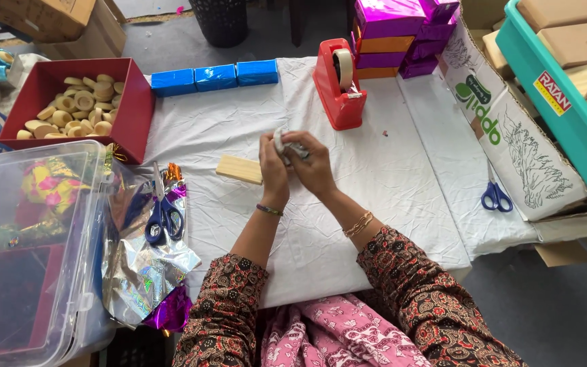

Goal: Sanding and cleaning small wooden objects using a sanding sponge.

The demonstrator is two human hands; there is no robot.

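My left hand [273, 170] and my right hand [315, 166] are pressed together above the white cloth, both gripping a small crumpled whitish wad [288, 147] that shows only between the fingers. A plain wooden block [239, 169] lies flat on the cloth, just left of my left hand. A red tape dispenser [339, 85] with a roll of tape stands a short way beyond my hands.
Three blue wrapped blocks [215, 77] line the far edge. A red box of wooden rings [79, 105] and a clear plastic bin [32, 245] sit left, with blue-handled scissors [163, 214] on shiny foil. More scissors [495, 196] lie right, near purple wrapped boxes [402, 34] and a teal crate [558, 95].
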